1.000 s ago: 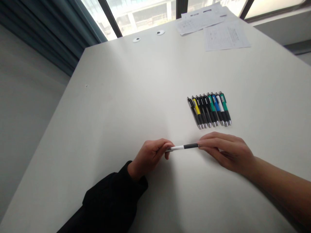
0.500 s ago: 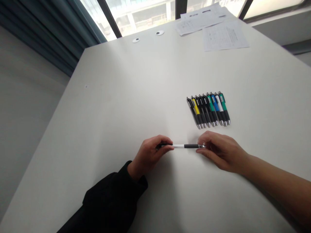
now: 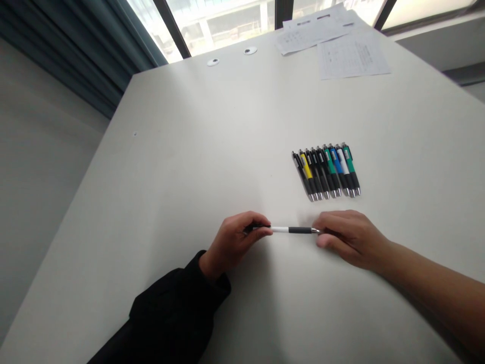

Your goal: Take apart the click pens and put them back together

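A white ballpoint pen [image 3: 280, 229] with a dark grip and a metal tip lies level between my hands, tip to the right. My left hand [image 3: 237, 240] is closed on its clip end, thumb and fingers pinching it; that end is mostly hidden. At the other end, my right hand [image 3: 344, 236] has thumb and fingertips closed around the metal tip, the rest of the fingers curled. Just beyond my right hand lies a row of several click pens [image 3: 326, 173], black, yellow, green, blue and white, side by side with tips toward me.
The white table [image 3: 197, 151] reaches back to a window. Printed papers [image 3: 352, 58] lie at its far right. Two round cable-hole covers [image 3: 250, 51] sit along the far edge. A dark blue curtain [image 3: 76, 45] hangs at the left.
My right hand has shifted slightly right along the pen, and its fingertips have drawn together at the metal tip. My left hand keeps its hold in nearly the same place.
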Tool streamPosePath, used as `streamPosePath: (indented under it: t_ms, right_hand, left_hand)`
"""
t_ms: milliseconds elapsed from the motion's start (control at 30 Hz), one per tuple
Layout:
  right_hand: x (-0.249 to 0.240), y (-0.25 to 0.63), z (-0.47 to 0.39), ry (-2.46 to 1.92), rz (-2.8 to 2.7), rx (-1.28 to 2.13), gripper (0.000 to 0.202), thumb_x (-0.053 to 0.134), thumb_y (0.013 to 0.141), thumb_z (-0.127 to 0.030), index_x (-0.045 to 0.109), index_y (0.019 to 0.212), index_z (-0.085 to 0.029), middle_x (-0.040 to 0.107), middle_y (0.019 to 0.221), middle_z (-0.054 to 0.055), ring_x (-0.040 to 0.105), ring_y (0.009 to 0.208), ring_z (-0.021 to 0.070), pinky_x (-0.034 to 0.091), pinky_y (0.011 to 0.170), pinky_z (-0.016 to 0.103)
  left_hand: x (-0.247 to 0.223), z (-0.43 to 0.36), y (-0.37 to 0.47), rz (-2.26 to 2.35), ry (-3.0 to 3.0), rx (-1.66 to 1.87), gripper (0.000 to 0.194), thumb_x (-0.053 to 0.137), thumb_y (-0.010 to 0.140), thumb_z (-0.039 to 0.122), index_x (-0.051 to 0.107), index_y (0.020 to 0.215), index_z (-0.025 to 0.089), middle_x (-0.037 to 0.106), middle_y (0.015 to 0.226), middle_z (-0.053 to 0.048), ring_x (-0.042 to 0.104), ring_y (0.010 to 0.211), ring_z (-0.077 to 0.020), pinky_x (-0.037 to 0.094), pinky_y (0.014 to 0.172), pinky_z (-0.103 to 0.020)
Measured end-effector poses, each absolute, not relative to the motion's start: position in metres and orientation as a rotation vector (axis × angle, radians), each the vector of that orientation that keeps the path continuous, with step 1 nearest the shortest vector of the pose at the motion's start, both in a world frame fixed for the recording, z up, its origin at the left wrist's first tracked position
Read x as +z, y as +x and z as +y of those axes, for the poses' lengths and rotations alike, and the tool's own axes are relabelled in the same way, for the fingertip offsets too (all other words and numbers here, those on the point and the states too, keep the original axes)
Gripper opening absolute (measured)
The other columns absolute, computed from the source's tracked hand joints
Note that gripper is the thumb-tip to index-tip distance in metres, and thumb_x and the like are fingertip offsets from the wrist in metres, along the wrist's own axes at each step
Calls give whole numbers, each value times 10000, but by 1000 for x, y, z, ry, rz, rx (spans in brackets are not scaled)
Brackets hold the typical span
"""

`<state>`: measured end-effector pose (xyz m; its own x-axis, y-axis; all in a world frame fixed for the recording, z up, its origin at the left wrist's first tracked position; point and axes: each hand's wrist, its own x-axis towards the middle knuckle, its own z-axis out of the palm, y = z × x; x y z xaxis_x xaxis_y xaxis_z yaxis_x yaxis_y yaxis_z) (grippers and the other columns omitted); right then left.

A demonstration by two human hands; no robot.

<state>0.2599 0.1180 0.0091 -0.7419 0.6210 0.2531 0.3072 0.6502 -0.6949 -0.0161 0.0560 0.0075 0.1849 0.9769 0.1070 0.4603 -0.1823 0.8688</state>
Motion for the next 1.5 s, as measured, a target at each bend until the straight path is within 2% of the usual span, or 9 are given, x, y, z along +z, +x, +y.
streamPosePath:
  t_ms: [100, 200, 433, 700, 900, 1000, 1133, 1300, 1500]
  right_hand:
    - [9, 260, 118, -709, -2389, 890, 154, 613, 972, -350, 589, 916, -210, 551, 626, -32, 474, 491, 121, 352, 510, 261]
    - [9, 259, 118, -668, -2458, 793, 233, 503, 1020, -255, 568, 800, -216, 556, 611, -12, 500, 523, 139, 350, 540, 280]
    - [9, 258, 118, -638, -2483, 764, 189, 557, 1001, -310, 583, 854, -194, 548, 614, -19, 489, 520, 136, 334, 534, 279]
    - [9, 255, 120, -709, -2570, 863, 461, 395, 1063, -301, 476, 619, -202, 461, 544, -21, 421, 501, 126, 293, 543, 290]
    - [23, 249, 114, -832, -2384, 1362, 509, 397, 1058, -380, 607, 644, -174, 579, 617, 17, 512, 583, 130, 379, 615, 270]
    - [27, 243, 106, -911, -1961, 1871, 434, 483, 1030, -438, 744, 828, -157, 700, 792, 62, 569, 694, 140, 425, 642, 259]
    - [16, 238, 98, -851, -1355, 2345, 363, 712, 892, -471, 782, 1045, -149, 695, 877, 66, 526, 627, 99, 418, 572, 235]
    - [5, 241, 101, -781, -928, 2588, 359, 841, 791, -396, 802, 1037, -137, 604, 749, 14, 536, 617, 64, 409, 589, 195]
    - [3, 237, 101, -698, -814, 2554, 206, 835, 811, -288, 775, 950, -149, 648, 794, 25, 521, 577, 46, 365, 531, 170]
  left_hand:
    - [8, 56, -16, 1369, 1744, 930, 161, 729, 896, 331, 711, 915, 172, 723, 786, -14, 633, 676, -119, 489, 638, -203]
    - [9, 56, -16, 1354, 1726, 941, 165, 763, 867, 323, 713, 897, 169, 727, 778, -13, 637, 672, -118, 491, 633, -198]
    - [9, 57, -16, 1360, 1680, 959, 200, 771, 858, 351, 716, 878, 159, 718, 752, -18, 621, 653, -119, 478, 607, -203]
    - [7, 58, -18, 1235, 1701, 1113, 162, 833, 798, 290, 734, 832, 166, 728, 763, -35, 658, 685, -141, 511, 629, -235]
    - [6, 60, -14, 1115, 1405, 1315, 244, 904, 689, 156, 719, 846, 178, 755, 833, -34, 708, 781, -158, 559, 711, -246]
    - [4, 71, -1, 949, 1031, 1467, 453, 916, 686, 180, 645, 1045, 234, 756, 856, 16, 709, 780, -123, 550, 696, -204]
    - [2, 91, 24, 794, 890, 1420, 615, 843, 804, 280, 504, 1316, 271, 752, 945, -10, 731, 904, -159, 565, 872, -295]
    - [5, 103, 48, 771, 936, 1307, 594, 794, 846, 351, 500, 1353, 249, 726, 1037, -56, 729, 793, -155, 577, 715, -264]
    - [8, 98, 47, 774, 942, 1182, 846, 860, 760, 207, 389, 1459, 284, 726, 985, -30, 716, 780, -148, 606, 767, -305]
